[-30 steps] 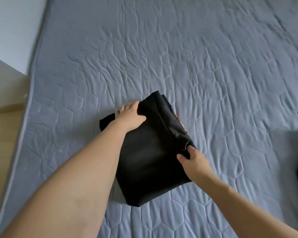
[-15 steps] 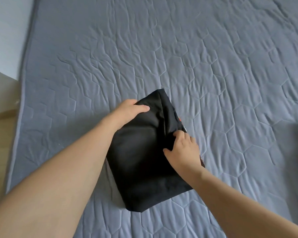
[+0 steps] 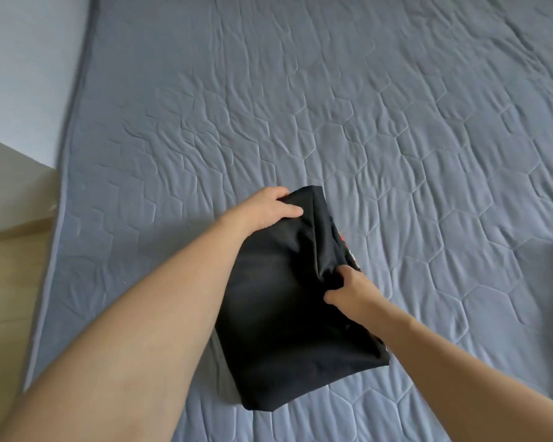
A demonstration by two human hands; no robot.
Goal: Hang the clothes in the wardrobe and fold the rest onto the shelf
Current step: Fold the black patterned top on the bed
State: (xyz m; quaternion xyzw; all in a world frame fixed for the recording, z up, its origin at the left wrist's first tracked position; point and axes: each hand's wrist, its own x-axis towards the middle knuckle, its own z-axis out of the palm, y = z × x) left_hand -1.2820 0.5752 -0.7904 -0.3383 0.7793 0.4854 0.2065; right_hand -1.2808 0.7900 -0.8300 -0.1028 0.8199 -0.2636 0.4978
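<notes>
- one folded black garment (image 3: 288,314) lies on the grey quilted bed (image 3: 396,122), near its left edge; a bit of red and white print shows along the garment's right side
- two hands, both on the garment
- left hand (image 3: 268,208) grips the far left corner, thumb lying on top of the cloth, fingers curled over the edge
- right hand (image 3: 351,290) pinches a bunched fold at the right side, fingers curled into the fabric
- one strip of wooden floor (image 3: 10,298) shows left of the bed, and a pale wall (image 3: 23,74) beyond it
</notes>
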